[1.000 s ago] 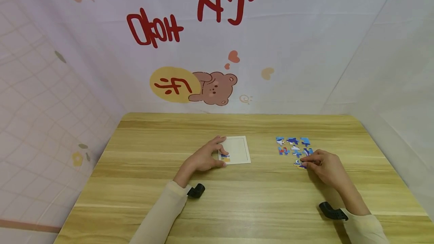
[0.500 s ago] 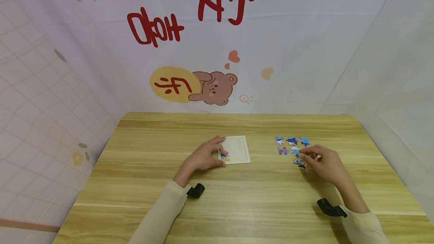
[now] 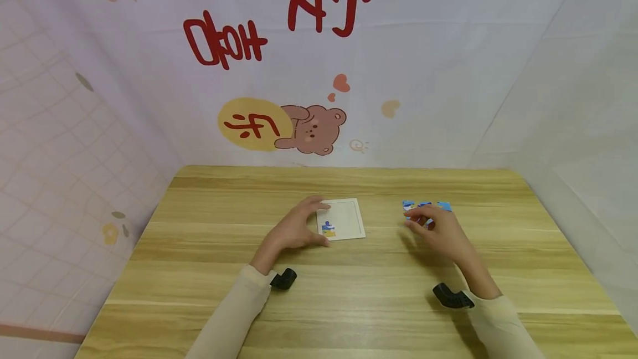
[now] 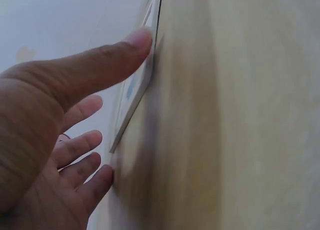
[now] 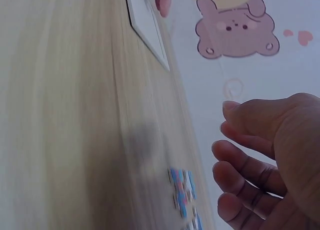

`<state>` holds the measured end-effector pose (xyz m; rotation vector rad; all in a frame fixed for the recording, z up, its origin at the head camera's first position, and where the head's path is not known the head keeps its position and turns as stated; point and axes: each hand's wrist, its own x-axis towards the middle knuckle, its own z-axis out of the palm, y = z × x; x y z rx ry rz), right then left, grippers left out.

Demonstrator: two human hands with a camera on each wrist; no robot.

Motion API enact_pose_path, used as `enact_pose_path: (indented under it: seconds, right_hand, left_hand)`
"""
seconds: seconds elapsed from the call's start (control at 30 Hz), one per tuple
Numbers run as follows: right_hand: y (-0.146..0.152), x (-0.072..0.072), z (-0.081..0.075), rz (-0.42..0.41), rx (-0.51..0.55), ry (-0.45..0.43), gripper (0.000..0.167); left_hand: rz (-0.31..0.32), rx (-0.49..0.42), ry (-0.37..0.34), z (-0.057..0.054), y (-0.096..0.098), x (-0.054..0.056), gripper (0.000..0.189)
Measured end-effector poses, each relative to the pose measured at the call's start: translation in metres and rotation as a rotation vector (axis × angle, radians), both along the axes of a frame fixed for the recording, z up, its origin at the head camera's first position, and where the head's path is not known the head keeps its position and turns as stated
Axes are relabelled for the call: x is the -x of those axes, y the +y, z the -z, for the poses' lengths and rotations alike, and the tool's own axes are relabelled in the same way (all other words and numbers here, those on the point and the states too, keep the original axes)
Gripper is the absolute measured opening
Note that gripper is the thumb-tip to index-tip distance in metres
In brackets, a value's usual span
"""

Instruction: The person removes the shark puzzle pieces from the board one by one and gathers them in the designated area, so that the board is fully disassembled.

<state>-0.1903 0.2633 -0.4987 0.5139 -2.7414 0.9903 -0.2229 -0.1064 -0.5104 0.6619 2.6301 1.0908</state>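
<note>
A white square puzzle tray [image 3: 349, 219] lies on the table, with blue and yellow jigsaw pieces [image 3: 328, 230] in its near left corner. My left hand [image 3: 294, 229] is spread round the tray's left side; its thumb [image 4: 137, 40] is at the near edge, and the other fingers look relaxed. My right hand [image 3: 441, 231] hovers over the loose jigsaw pieces [image 3: 443, 206], hiding most of them. Its thumb and index finger are close together in the right wrist view, and I cannot tell whether a piece is between them. The other fingers [image 5: 232, 177] are loosely bent.
The wood-grain table [image 3: 349, 303] meets a white cloth wall [image 3: 438, 71] printed with red characters and a bear [image 3: 316, 132]. Black wrist mounts [image 3: 285, 279] sit at both cuffs. Table surface separates the tray from the loose pieces.
My right hand has moved left and up off the right-hand loose pieces toward the tray. My left index finger has lifted off the pieces in the tray's corner, uncovering them.
</note>
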Motion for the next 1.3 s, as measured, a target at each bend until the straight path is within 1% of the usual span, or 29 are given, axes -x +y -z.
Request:
enact_pose_path:
  seconds: [0.07, 0.17, 0.33, 0.4, 0.6, 0.8, 0.93, 1.07, 1.17, 1.3]
  right_hand:
    - [-0.011, 0.003, -0.001, -0.02, 0.01, -0.01, 0.017]
    - [-0.026, 0.007, -0.001, -0.032, 0.032, -0.056, 0.019]
    - [-0.05, 0.012, 0.004, -0.057, 0.066, -0.105, 0.022]
    - [-0.06, 0.013, 0.006, -0.069, 0.079, -0.118, 0.024]
    - [-0.089, 0.015, 0.011, -0.114, 0.123, -0.158, 0.031]
    - [-0.113, 0.016, 0.013, -0.158, 0.121, -0.18, 0.028]
    - [-0.126, 0.016, 0.018, -0.178, 0.127, -0.185, 0.027]
    - [-0.137, 0.018, 0.025, -0.193, 0.083, -0.172, 0.028]
    - [-0.143, 0.019, 0.029, -0.185, 0.044, -0.139, 0.028]
    - [-0.148, 0.021, 0.032, -0.185, 0.031, -0.111, 0.025]
  left_hand:
    - [0.009, 0.026, 0.011, -0.003, -0.002, 0.0, 0.087]
    - [0.019, 0.08, 0.023, -0.006, -0.004, -0.001, 0.092]
    - [0.018, 0.17, 0.012, -0.007, -0.005, -0.002, 0.097]
    - [0.018, 0.185, 0.005, -0.008, -0.006, -0.003, 0.098]
    - [0.009, 0.191, -0.016, -0.009, -0.008, -0.004, 0.1]
    - [0.006, 0.186, -0.01, -0.007, -0.008, -0.003, 0.098]
    - [0.002, 0.178, -0.014, -0.004, -0.007, -0.003, 0.098]
    - [-0.005, 0.172, -0.02, -0.003, -0.006, -0.003, 0.098]
    - [-0.007, 0.173, -0.02, -0.004, -0.006, -0.003, 0.098]
    - [-0.009, 0.178, -0.021, -0.003, -0.009, -0.003, 0.098]
